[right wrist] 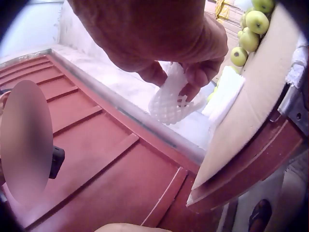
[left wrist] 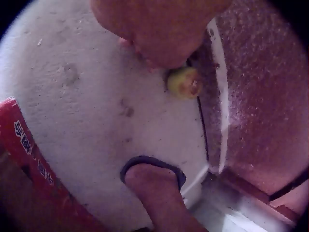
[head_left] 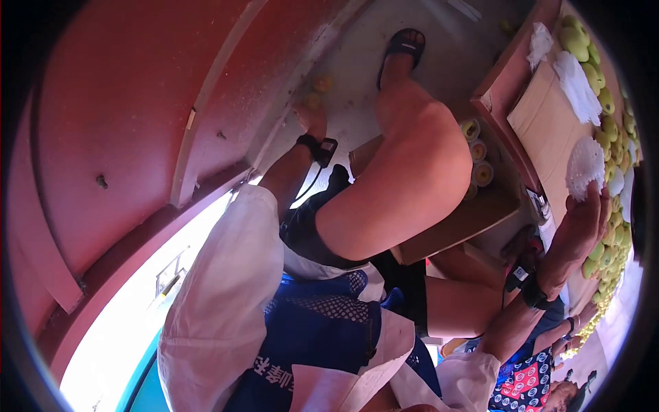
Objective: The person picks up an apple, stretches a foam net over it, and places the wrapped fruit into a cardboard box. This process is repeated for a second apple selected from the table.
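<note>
In the head view my left hand (head_left: pixel 312 120) reaches low beside the red wall, close to yellow-green fruit (head_left: pixel 321 84) with an orange tinge. The left wrist view shows the back of that hand (left wrist: pixel 159 34) next to a yellowish fruit (left wrist: pixel 185 83) with a brown patch, near the wall's foot. Its fingers are mostly hidden, so I cannot tell whether they hold anything. My right hand (head_left: pixel 583 220) is raised beside the green apples (head_left: pixel 607 137). Thumb and fingers pinch a white foam net sleeve (right wrist: pixel 171 101), which hangs below the hand in the right wrist view.
Flattened cardboard (head_left: pixel 549 123) and white foam sleeves (head_left: pixel 576 86) lie beside the apples. Below stands an open carton (head_left: pixel 460 226) near wrapped fruit (head_left: pixel 482 173). Red ribbed wall (head_left: pixel 137 103) rises at left. Another person in patterned clothing (head_left: pixel 525 378) is at lower right.
</note>
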The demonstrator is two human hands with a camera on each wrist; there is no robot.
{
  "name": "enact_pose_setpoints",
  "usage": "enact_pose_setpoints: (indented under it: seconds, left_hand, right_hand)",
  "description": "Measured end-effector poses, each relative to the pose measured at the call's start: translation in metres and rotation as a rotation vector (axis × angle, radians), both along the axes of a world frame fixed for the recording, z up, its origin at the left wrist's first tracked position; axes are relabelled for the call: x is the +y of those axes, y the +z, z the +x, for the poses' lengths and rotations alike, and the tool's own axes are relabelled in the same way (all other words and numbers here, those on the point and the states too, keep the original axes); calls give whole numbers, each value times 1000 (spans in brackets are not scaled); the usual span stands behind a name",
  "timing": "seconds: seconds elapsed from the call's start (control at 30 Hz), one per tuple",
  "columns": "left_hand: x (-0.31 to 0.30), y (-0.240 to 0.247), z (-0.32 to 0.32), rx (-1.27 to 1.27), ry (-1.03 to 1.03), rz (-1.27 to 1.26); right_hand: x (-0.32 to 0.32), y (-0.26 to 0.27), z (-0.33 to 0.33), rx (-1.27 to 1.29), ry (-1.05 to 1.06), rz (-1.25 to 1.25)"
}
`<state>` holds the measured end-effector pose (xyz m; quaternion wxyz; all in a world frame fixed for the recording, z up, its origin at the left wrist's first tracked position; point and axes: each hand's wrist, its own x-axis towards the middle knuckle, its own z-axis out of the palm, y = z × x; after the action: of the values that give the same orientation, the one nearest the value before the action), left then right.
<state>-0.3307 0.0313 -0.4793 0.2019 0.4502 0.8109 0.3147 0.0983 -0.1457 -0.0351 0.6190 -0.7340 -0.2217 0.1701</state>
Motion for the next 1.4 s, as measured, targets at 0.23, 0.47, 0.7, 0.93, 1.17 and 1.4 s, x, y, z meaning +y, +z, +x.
enact_pose_setpoints:
  seconds: [0.23,0.47,0.7,0.93,1.17,1.4]
  left_hand:
    - [-7,6,-12,-35,-144,-98]
    - [-6,12,-9,-185,-63,-36]
    - [-7,7,-12,-20,-148,-70]
    - [-34,-16,-57,-223,-295,-187]
    - [-22,85,-55,-769,-371,-413]
    - [1,366,48,-763,-637,-148]
  right_hand:
    - [-1,0,-6,5,13,38]
    - [-4,1,-2,76,39,62]
    - [-10,5,-1,38,63,57]
    - [-12,10,-11,-7,64,53]
    - [-18,24,0,303,137,282]
    - [-30,26,9,576,299,480]
